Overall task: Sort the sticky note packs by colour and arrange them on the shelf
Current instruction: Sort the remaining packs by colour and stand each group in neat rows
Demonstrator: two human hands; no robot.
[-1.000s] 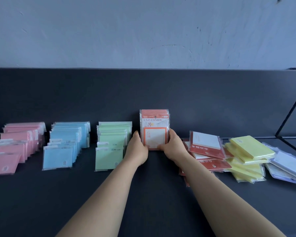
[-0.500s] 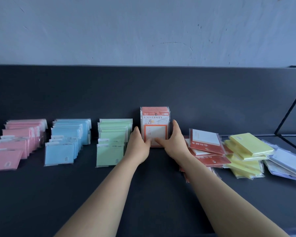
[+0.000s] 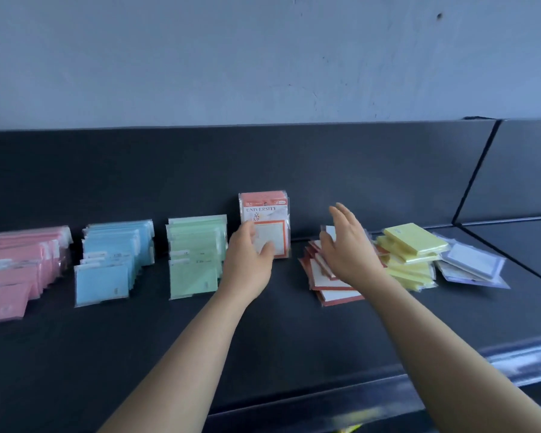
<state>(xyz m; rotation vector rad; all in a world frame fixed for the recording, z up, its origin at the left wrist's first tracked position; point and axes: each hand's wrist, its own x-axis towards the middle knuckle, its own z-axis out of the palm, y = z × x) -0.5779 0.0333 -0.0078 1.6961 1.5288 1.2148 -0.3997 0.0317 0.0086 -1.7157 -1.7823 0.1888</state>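
Several orange packs point(image 3: 264, 225) are being kept upright, face forward, against the back wall of the shelf point(image 3: 263, 354), just right of the green row point(image 3: 197, 254). Their lower left corner is being covered by the left hand point(image 3: 250, 254), with the thumb lying across the front face; whether the fingers are being clamped on the packs or only rested there cannot be told through the blur. The right hand point(image 3: 345, 245) is being held above the loose orange pile point(image 3: 328, 276), fingers straight and spread apart, with nothing being gripped. Beyond that pile, the yellow pile point(image 3: 413, 248) and purple packs point(image 3: 472, 264) are lying unsorted, while the blue row point(image 3: 113, 260) and pink row point(image 3: 22, 270) are standing in order to the left. As a judgement, the upright orange packs are being left at risk: if the left hand is lifted away carelessly, the glossy wrappers could slide and the group could topple forward. The slanted loose pile could likewise be scattered into the yellow one if it is being grabbed from above too hastily.
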